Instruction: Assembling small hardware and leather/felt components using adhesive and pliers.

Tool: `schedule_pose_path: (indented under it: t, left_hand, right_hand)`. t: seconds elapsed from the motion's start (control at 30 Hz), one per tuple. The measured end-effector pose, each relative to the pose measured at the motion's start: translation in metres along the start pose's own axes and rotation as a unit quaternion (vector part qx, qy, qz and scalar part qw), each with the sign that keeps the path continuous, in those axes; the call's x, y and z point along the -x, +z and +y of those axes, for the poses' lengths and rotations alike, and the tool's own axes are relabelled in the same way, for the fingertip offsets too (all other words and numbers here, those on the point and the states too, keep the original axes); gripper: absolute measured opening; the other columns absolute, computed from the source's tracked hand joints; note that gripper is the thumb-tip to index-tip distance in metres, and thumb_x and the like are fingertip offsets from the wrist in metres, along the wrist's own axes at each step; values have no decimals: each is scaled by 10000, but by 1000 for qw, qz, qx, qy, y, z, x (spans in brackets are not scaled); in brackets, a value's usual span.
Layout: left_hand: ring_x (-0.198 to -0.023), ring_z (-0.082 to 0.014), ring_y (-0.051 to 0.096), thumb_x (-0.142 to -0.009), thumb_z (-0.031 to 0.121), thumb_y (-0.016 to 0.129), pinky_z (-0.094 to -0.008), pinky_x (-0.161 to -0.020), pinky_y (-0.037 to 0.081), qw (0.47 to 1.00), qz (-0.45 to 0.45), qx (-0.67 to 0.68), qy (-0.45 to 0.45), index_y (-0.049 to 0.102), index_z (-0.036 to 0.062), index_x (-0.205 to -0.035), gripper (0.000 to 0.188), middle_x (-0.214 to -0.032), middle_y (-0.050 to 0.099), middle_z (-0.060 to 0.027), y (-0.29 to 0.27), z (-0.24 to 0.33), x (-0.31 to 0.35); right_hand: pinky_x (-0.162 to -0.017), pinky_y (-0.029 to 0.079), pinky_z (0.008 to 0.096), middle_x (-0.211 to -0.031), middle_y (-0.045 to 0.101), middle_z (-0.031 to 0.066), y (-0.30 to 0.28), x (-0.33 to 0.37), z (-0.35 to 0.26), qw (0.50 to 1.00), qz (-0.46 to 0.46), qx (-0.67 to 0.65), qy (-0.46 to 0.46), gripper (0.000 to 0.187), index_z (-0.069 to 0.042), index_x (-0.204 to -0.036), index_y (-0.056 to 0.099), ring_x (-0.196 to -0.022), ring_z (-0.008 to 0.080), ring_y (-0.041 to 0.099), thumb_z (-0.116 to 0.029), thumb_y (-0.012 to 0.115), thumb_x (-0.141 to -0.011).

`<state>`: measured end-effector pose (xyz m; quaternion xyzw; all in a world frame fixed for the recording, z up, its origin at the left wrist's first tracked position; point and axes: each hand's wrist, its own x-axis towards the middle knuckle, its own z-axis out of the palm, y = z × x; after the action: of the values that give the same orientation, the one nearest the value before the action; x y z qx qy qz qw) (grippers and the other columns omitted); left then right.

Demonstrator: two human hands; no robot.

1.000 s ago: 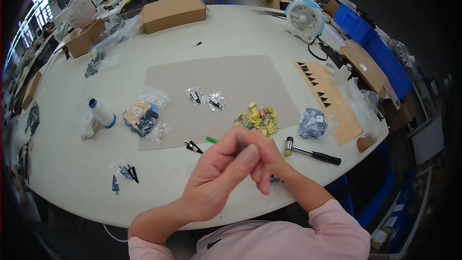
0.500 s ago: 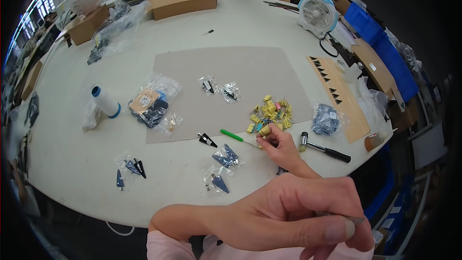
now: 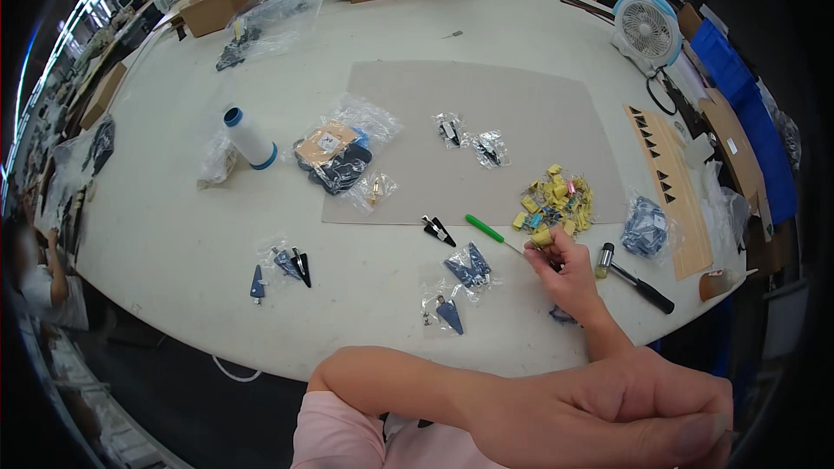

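My left hand (image 3: 621, 412) is large in the foreground, its forearm crossing from the lower left. Its fingers are closed in a pinch near the lower right; what is in them is hidden. Farther off, my right hand (image 3: 565, 274) has thumb and fingers on a yellow binder clip (image 3: 543, 238), at the near edge of a pile of mostly yellow binder clips (image 3: 556, 195). A green-handled screwdriver (image 3: 484, 227) lies just left of the right fingertips. Right of that hand rests a hammer (image 3: 638, 283) with a black grip.
Bagged blue triangular pieces (image 3: 469, 269) and a black triangular piece (image 3: 438, 230) lie nearby. A grey mat (image 3: 408, 82) carries small bags. A thread cone (image 3: 250, 141) stands left; a fan (image 3: 647, 26) and wooden strip (image 3: 669, 195) are right. Another person (image 3: 54, 282) is at the far left.
The whole view has shifted, so the table's things sit farther right. My left hand has moved lower right, and the thin metal bit between its fingers no longer shows. My right hand stays by the pile.
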<state>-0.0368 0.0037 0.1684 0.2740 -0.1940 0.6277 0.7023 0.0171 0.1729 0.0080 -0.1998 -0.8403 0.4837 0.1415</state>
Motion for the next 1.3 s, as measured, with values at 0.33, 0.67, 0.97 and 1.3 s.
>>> schedule_pose_path:
  t: [0.33,0.67,0.97,1.3]
  left_hand:
    - [-717,-181,580,-957,177,546,-255,-711,447,993,59,-90,44,661,-24,-806,276,-694,610,-87,-7,14,1]
    - [-505,-63,427,-994,221,450,-215,-483,350,732,402,-540,101,541,5,-981,235,-684,555,-51,-40,47,35]
    - [-881,-169,670,-995,129,504,-276,-810,576,709,545,-412,177,544,-29,-1166,235,-1026,616,-94,-109,-9,91]
    - [-855,-129,629,-943,66,596,-257,-762,526,651,552,-492,169,565,-11,-1048,133,-953,625,-80,-120,-30,100]
  right_hand:
    - [-544,416,229,-714,598,45,0,9,9,998,10,-9,-56,179,-2,-897,503,-624,47,511,-33,677,-871]
    - [-482,319,227,-665,487,-23,-23,13,-16,984,51,-164,-53,103,1,-1005,571,-531,51,389,-81,572,-943]
    - [-600,369,209,-730,526,-13,-7,23,-39,977,-68,-198,-29,232,8,-1141,600,-656,44,447,-115,457,-1006]
    - [-645,397,227,-769,562,2,-15,28,-31,969,-103,-225,11,220,-1,-1104,630,-704,56,488,-140,516,-977]
